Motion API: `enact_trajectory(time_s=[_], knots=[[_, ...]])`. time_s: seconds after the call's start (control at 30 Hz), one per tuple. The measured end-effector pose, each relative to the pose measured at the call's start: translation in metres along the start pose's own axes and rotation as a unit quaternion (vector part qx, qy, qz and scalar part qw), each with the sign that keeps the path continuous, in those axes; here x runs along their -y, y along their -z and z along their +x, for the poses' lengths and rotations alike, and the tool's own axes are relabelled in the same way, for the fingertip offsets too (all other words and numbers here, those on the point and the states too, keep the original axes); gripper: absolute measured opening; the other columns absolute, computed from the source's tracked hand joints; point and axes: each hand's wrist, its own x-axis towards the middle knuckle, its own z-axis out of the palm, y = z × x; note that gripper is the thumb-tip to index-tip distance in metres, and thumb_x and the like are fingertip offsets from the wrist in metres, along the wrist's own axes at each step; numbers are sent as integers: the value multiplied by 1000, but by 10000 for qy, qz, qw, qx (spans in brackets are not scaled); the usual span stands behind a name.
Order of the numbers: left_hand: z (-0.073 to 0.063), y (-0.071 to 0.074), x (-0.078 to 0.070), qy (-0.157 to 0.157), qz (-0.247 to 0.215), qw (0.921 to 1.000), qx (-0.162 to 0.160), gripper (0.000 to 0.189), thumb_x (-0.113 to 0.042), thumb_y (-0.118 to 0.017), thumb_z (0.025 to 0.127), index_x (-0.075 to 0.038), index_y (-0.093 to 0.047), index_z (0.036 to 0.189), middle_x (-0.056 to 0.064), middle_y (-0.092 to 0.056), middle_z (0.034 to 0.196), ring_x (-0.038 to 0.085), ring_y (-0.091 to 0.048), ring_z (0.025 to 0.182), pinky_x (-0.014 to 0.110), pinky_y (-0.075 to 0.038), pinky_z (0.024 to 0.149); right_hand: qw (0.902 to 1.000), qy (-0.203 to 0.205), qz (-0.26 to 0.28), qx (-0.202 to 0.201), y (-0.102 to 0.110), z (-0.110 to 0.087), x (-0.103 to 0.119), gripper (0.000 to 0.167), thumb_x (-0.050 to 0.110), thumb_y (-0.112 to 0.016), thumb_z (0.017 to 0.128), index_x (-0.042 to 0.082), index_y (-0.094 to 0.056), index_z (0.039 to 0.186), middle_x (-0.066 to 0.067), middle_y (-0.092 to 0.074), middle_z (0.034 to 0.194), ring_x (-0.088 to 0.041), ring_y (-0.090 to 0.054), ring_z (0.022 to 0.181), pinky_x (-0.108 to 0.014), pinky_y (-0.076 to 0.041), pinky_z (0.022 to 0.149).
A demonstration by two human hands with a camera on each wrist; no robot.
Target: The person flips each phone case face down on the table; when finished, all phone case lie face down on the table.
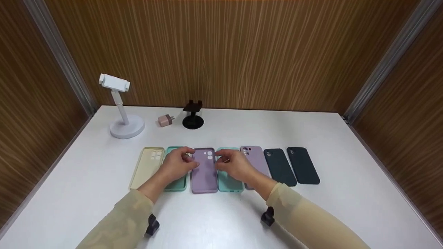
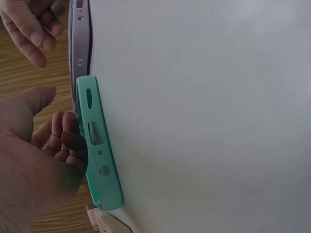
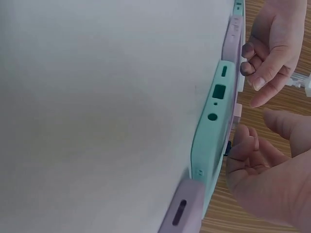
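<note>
In the head view a purple phone case [image 1: 204,178] lies in the middle of a row of phone cases. My left hand [image 1: 175,165] reaches over the green case [image 1: 178,185], its thumb and index fingertips at the purple case's left edge. Over the teal case [image 1: 230,185], my right hand [image 1: 237,165] has its fingertips by the purple case's right edge. Both hands have loosely bent fingers and grip nothing. The left wrist view shows the green case [image 2: 104,150] beside my bent fingers; the right wrist view shows the teal case [image 3: 212,116] alongside my right fingers.
Left of the hands lies a cream case [image 1: 142,171]. A second purple case [image 1: 258,159] and two dark cases [image 1: 281,167] continue the row rightward. Behind stand a white phone stand [image 1: 127,128], a pink charger plug [image 1: 165,120] and a black stand [image 1: 193,121]. Wood-grain panels enclose the white table.
</note>
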Motion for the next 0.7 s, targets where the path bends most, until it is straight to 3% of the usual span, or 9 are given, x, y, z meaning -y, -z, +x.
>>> enact_trajectory(time_s=[0.27, 0.7], knots=[[4, -1, 10, 141, 30, 9998, 133, 51, -16, -83, 92, -5, -65, 138, 4, -68, 97, 19, -61, 88, 33, -49, 82, 9981, -566, -213, 146, -9, 6, -4, 46, 18, -76, 99, 16, -66, 145, 1, -70, 113, -21, -61, 105, -42, -49, 100], [4, -5, 9, 352, 171, 9991, 147, 61, -15, -86, 89, -8, -60, 144, 4, -58, 98, 19, -54, 89, 34, -43, 80, 9977, -370, -548, 140, -13, 9, -8, 52, 17, -81, 96, 15, -65, 145, 1, -66, 109, -20, -59, 100, -37, -49, 90]])
